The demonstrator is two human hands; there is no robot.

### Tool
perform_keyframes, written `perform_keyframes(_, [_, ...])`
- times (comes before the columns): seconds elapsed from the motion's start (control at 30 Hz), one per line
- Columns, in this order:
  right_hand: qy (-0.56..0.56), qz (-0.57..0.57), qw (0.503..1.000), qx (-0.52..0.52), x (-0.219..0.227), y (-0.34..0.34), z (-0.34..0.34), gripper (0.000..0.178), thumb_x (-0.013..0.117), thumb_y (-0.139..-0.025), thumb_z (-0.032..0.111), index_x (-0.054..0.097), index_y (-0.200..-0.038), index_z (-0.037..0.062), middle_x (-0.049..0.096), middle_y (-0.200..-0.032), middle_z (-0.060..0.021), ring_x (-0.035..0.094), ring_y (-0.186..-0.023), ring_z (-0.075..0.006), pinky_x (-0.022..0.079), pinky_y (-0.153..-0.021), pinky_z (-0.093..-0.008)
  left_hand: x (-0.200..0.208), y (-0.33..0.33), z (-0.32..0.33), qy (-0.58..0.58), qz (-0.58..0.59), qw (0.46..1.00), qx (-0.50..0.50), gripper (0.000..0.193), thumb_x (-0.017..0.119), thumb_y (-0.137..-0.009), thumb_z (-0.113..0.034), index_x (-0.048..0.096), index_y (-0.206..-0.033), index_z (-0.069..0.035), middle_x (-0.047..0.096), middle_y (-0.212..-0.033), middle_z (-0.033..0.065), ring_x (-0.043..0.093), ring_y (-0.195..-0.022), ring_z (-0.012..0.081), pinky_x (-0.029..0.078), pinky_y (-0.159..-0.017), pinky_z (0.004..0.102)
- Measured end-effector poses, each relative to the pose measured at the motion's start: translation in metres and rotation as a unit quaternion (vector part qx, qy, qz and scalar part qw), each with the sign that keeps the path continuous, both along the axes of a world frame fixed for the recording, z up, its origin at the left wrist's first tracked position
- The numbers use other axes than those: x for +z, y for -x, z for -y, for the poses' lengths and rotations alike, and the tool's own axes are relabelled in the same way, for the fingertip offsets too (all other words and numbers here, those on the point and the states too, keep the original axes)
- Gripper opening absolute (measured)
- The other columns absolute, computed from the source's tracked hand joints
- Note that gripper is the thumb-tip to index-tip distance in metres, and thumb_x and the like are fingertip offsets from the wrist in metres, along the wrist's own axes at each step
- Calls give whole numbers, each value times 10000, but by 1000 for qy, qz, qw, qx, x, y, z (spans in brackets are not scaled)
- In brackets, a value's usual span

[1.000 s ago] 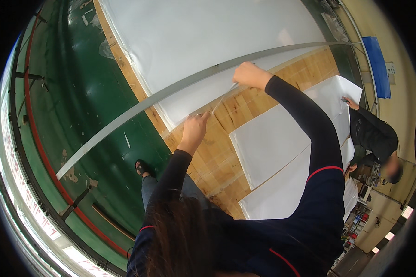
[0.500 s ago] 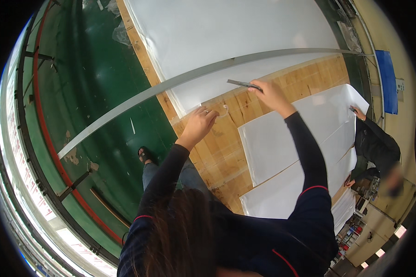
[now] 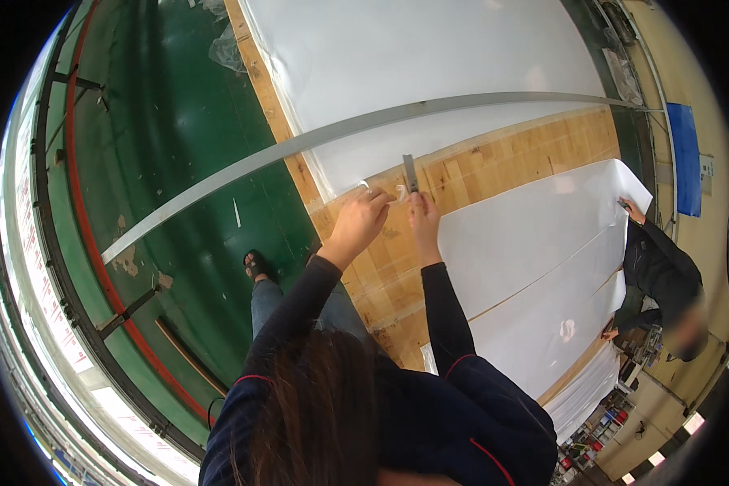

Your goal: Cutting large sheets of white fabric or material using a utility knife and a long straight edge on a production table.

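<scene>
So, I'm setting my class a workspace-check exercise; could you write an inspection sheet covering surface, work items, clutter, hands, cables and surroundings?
Surface: wooden tabletop, bare between white sheets.
Work items: large white sheet, crossed by a long grey bar that overhangs at left; nearer white sheet.
Clutter: crumpled clear plastic and a pale sliver at the green floor.
Left hand: fingers pinch a thin pale strip.
Right hand: fingers grip a flat grey tool, pointing away from the person.
Cables: thin dark loop, lower left, possibly a cable.
Surroundings: co-worker in dark clothing at right; blue panel behind.
</scene>
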State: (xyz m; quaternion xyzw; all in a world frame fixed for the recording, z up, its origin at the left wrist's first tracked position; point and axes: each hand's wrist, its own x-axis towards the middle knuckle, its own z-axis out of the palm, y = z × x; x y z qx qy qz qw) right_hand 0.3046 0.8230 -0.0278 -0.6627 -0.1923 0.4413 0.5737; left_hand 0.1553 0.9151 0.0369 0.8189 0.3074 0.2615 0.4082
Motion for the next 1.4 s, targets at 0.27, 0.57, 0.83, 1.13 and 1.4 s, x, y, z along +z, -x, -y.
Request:
perform_keyframes(0.27, [72,418,871,247,50,-51,-25,234,518,-859,255,592,-962,58,563,-646,-65,503,-531,-175,389,-497,-286,-68,73,39,464,170,810,315,187,453,-879,-102,507,-1024,4,580,-781,73,585,-639,145,475,-568,251])
perform_keyframes(0.57, [-24,560,685,466,85,-63,-91,198,531,-830,227,594,-970,102,612,-782,-90,566,-679,-288,453,-600,-355,-31,16,46,-19,-85,996,35,263,575,-708,-40,571,-967,-81,497,-1120,115,482,-1012,288,396,-859,387])
perform_keyframes(0.83, [41,336,876,343,75,-66,-95,174,453,-884,222,519,-934,68,535,-630,-41,495,-503,-166,390,-471,-275,-40,-29,-4,-154,-253,955,29,382,582,-695,-111,518,-1070,-90,490,-1038,107,482,-992,249,399,-829,379])
perform_keyframes(1.13, [88,76,987,114,14,-3,6,269,469,-885,232,484,-1080,48,476,-615,15,445,-556,-63,360,-490,-209,-11,14,-39,41,17,996,-74,75,547,-786,-48,539,-851,-11,541,-859,101,547,-803,288,453,-696,347])
perform_keyframes(1.4, [58,200,967,144,29,27,-3,210,463,-885,187,513,-1002,20,429,-601,-5,396,-542,-68,325,-497,-209,9,42,-32,45,11,998,-43,89,546,-767,-2,543,-853,-23,586,-867,93,564,-842,271,459,-716,324])
